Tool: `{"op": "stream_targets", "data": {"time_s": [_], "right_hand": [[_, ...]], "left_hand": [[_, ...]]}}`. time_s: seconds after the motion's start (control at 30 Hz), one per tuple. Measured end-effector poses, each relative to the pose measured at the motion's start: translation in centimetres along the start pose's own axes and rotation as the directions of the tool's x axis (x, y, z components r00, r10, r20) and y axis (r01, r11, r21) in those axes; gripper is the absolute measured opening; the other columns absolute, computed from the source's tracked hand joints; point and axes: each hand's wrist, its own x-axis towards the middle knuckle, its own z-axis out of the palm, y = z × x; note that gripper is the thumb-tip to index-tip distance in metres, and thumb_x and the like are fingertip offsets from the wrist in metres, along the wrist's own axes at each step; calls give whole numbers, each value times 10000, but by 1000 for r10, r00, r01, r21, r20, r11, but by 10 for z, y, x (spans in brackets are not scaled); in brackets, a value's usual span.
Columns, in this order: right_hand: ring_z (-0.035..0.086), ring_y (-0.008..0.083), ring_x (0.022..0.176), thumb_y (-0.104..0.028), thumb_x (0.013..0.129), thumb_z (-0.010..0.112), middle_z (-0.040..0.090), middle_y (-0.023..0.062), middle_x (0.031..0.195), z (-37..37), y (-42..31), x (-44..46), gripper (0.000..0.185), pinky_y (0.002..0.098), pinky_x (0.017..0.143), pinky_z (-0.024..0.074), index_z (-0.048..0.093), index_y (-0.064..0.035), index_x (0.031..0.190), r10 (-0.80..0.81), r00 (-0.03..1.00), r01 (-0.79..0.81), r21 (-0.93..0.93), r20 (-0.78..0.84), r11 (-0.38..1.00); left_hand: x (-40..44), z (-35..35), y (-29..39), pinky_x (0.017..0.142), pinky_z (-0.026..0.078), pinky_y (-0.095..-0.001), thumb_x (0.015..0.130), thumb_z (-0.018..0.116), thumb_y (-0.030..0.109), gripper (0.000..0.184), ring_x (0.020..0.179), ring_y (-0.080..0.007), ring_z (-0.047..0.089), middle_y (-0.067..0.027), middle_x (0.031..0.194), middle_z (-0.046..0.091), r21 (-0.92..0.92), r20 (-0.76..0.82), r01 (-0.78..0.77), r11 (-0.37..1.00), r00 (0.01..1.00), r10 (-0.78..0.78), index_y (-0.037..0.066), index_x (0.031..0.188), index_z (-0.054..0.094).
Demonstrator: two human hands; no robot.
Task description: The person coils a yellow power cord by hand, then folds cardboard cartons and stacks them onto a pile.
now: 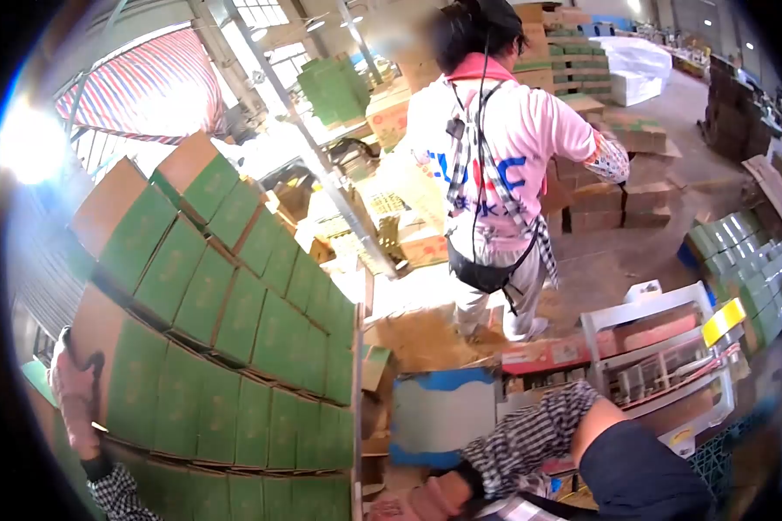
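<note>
At the far left, my left hand [76, 391], in a pale pinkish glove, lies against the brown end of a green carton [135, 373]. Its fingers point upward and look stretched out. That carton is part of a tall stack of green cartons [261, 326] standing in several rows, with brown sides and edges. Low in the middle, my right hand [413, 502] wears a similar glove under a black-and-white checked sleeve [530, 430]. It is beside the stack's right end, partly cut off by the lower edge of the view, and its fingers cannot be made out.
A person in a pink shirt [495, 174] stands ahead with their back to me. A metal post [317, 156] rises beyond the stack. To the right are a metal-framed machine [656, 347] and wrapped green packs [747, 269]. A blue-edged grey panel [443, 417] lies near my right arm.
</note>
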Motion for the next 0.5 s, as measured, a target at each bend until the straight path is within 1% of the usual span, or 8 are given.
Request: {"op": "stream_targets", "data": {"time_s": [0.03, 0.07, 0.13, 0.2, 0.23, 0.3, 0.37, 0.5], "right_hand": [[557, 246, 985, -327, 748, 686, 570, 187, 1023, -1, 2, -5, 555, 403, 841, 453, 487, 11, 1141, 25, 999, -25, -11, -38, 1000], [556, 249, 988, -326, 748, 685, 568, 188, 1027, -3, 5, -10, 555, 405, 843, 452, 485, 9, 1144, 47, 997, -48, -22, -63, 999], [553, 253, 994, -323, 750, 682, 565, 188, 1036, -6, 7, -24, 555, 408, 846, 451, 482, 5, 1150, 93, 991, -97, -33, -99, 995], [550, 258, 1001, -320, 751, 679, 561, 189, 1045, -14, 8, -39, 554, 410, 849, 450, 480, 2, 1156, 151, 976, -161, -54, -155, 985], [549, 260, 1004, -318, 752, 677, 559, 189, 1049, -19, 8, -47, 554, 412, 851, 450, 478, 0, 1159, 178, 966, -193, -67, -188, 979], [546, 265, 1010, -315, 753, 674, 556, 190, 1058, -24, 8, -55, 554, 415, 854, 448, 475, -4, 1165, 223, 947, -249, -89, -232, 965], [543, 270, 1016, -312, 754, 671, 552, 190, 1067, -23, 9, -54, 554, 418, 857, 447, 472, -8, 1172, 230, 939, -260, -93, -254, 961], [537, 279, 1028, -307, 757, 665, 545, 192, 1085, -18, 11, -46, 554, 424, 863, 445, 467, -15, 1184, 216, 932, -258, -117, -290, 959]], "left_hand": [[-2, 5, -7, 889, 461, -405, 681, 755, 243, 700, 1009, -347, 595, -155, 1123, 634, 0, -34, -10, 1000, 999, 10, 157, 1320, 481], [-1, 12, -15, 898, 456, -379, 708, 744, 227, 662, 1017, -311, 597, -145, 1119, 639, 17, -29, 9, 1000, 1000, -9, 135, 1313, 491], [-10, -5, 10, 934, 426, -376, 751, 688, 338, 702, 1059, -310, 580, -170, 1135, 626, 159, 82, 67, 985, 993, -81, 116, 1357, 412], [-32, -58, 79, 988, 376, -422, 782, 600, 590, 900, 1126, -380, 543, -242, 1175, 588, 372, 272, 63, 926, 946, -174, 123, 1459, 234], [-35, -64, 87, 985, 376, -424, 782, 599, 587, 895, 1125, -378, 543, -239, 1173, 590, 379, 257, 43, 924, 955, -150, 120, 1456, 241], [-38, -57, 67, 980, 377, -427, 783, 596, 581, 884, 1124, -376, 543, -232, 1170, 594, 325, 164, -7, 946, 985, -49, 114, 1451, 253], [-37, -54, 62, 975, 379, -430, 784, 593, 575, 874, 1122, -374, 543, -226, 1166, 598, 301, 103, -71, 951, 994, 42, 107, 1446, 266], [-35, -46, 55, 964, 381, -436, 786, 588, 563, 854, 1119, -370, 543, -213, 1159, 606, 258, 26, -137, 956, 991, 135, 95, 1436, 291]]}}
